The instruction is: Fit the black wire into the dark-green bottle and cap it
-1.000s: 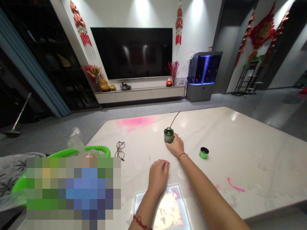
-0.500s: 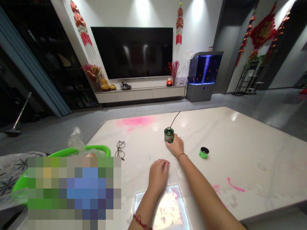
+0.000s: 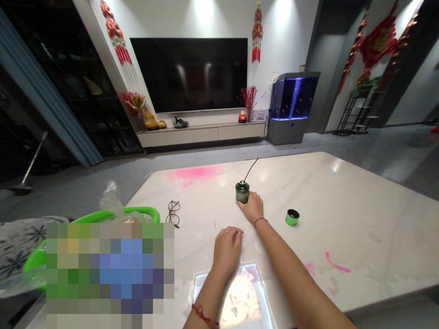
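My right hand (image 3: pixel 253 206) reaches out over the white table (image 3: pixel 343 192) and wraps its fingers round a small dark green jar (image 3: pixel 242 192) that stands upright with its top off. A thin black stick rises from the jar's mouth, tilted to the right. The jar's bright green cap (image 3: pixel 291 217) lies to the right of that wrist. My left hand (image 3: pixel 227 249) rests nearer to me on the table, fingers curled under, nothing visible in them. Just below it lies a glowing white rectangular panel (image 3: pixel 240 297).
A pair of glasses (image 3: pixel 173 212) lies on the table left of the jar. A green basket (image 3: pixel 89 228) with clear plastic bags sits at the left edge. Pink smears mark the tabletop far behind the jar and at the right. A TV wall and fish tank stand beyond.
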{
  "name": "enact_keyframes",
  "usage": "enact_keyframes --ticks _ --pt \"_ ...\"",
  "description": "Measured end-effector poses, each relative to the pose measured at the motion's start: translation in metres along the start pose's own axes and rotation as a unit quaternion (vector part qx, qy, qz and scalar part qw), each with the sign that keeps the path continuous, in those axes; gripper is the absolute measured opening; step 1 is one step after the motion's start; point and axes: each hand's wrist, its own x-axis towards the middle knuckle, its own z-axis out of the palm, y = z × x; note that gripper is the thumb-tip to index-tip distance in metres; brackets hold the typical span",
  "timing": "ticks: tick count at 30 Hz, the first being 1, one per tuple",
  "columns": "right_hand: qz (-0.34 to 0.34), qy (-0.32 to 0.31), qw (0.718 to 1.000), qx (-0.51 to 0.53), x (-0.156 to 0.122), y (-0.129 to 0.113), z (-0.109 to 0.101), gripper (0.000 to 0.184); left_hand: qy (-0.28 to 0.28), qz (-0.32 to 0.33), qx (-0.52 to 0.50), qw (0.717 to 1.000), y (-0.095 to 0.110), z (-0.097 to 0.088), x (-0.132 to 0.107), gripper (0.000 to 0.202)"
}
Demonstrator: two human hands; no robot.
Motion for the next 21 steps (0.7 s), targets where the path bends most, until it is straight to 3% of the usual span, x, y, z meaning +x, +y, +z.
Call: enact_keyframes --ticks 21 --pt "0.037 -0.013 0.998 0.056 0.005 0.0032 -0.0025 0.061 -0.002 -0.002 -0.003 1.0 0.0011 -0.0023 -0.0017 0.026"
